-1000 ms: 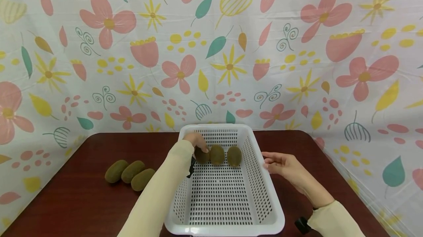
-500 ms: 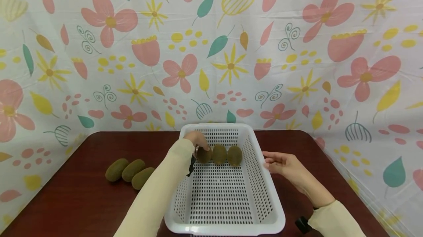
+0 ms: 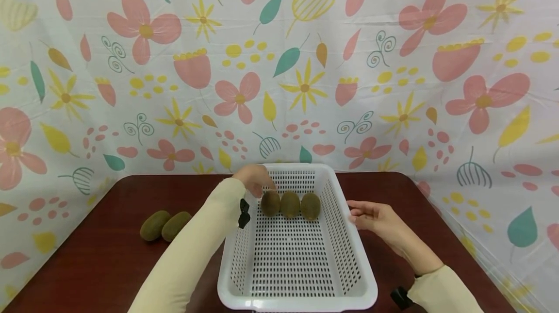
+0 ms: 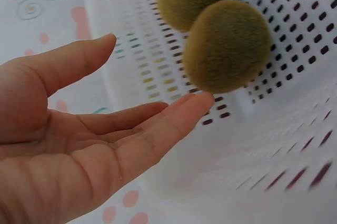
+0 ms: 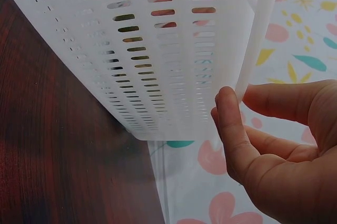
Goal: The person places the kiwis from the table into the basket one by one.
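Three brown fuzzy kiwis stand in a row at the far end of a white perforated plastic basket (image 3: 297, 304): a left kiwi (image 3: 271, 204), a middle kiwi (image 3: 290, 205) and a right kiwi (image 3: 310, 206). Over the basket's far left corner is my left hand (image 3: 255, 180), holding nothing. In the left wrist view its thumb is spread from nearly straight fingers, the fingertips right at the lower edge of the nearest kiwi (image 4: 227, 46). My right hand (image 3: 377, 221) pinches the basket's right rim between thumb and fingers, as the right wrist view shows along the side wall (image 5: 174, 66).
Two more kiwis, an outer kiwi (image 3: 155, 225) and an inner kiwi (image 3: 174, 226), lie on the dark red-brown table (image 3: 87, 264) left of the basket. My left sleeve (image 3: 188, 255) crosses beside them. A flower-printed cloth (image 3: 279, 60) hangs behind the table.
My left hand has let go of the left kiwi, now standing against the middle one, and drawn back up and left. Its sleeve now covers the third table kiwi. The right hand stays put.
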### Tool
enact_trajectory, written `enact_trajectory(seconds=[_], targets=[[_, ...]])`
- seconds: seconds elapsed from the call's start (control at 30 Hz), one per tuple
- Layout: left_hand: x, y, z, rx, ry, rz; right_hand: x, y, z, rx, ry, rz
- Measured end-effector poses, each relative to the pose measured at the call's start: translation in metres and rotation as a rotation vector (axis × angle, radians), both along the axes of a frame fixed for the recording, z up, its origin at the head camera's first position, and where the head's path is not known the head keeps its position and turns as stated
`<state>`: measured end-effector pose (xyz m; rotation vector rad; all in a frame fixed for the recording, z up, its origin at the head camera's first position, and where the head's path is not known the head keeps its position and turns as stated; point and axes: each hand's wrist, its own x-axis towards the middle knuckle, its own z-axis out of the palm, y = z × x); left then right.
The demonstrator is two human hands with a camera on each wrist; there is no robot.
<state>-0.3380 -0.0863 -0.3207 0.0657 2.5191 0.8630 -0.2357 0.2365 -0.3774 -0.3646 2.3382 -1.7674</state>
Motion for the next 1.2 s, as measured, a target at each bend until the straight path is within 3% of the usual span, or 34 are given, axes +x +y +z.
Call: enact_trajectory(seconds=[0.33, 0.7, 1.0, 1.2], targets=[[0.003, -0.027, 0.018, 0.102, 0.015, -0.047, 0.001, 0.004, -0.003, -0.020, -0.018, 0.000], [0.010, -0.075, 0.024, 0.250, 0.080, -0.048, 0.002, 0.004, -0.004, -0.030, -0.034, 0.002], [0.024, -0.111, 0.028, 0.296, 0.139, 0.024, 0.002, 0.002, -0.004, -0.056, -0.054, 0.006], [0.031, -0.137, 0.023, 0.284, 0.169, 0.055, 0.002, 0.001, -0.005, -0.081, -0.063, 0.004]])
